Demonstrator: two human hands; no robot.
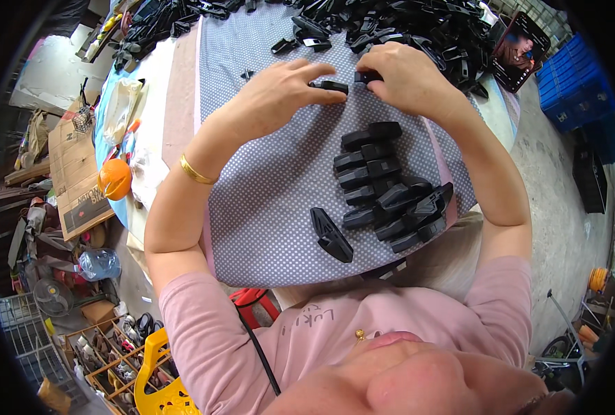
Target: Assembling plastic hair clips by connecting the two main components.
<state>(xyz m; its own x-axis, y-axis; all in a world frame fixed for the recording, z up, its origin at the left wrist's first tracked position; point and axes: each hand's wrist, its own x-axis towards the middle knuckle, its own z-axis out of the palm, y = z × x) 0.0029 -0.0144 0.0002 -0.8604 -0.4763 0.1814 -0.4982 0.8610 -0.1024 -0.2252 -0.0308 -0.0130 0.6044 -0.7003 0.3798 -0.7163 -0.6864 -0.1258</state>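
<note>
My left hand (276,93) is over the patterned cloth, its thumb and a finger around a small black plastic part (332,86). Close by, my right hand (404,77) pinches another black plastic part (367,77) between thumb and fingers. The two parts point toward each other with a narrow gap between them. Nearer to me on the right, several black plastic clips (369,169) lie in a stacked row. A single longer black clip (331,235) lies apart at the near middle of the cloth.
A large heap of black parts (418,28) covers the table's far side. A phone (522,52) stands at the far right near blue crates (577,83). An orange (115,180) and white plastic bags (147,173) sit at the left edge. A yellow chair (159,387) stands lower left.
</note>
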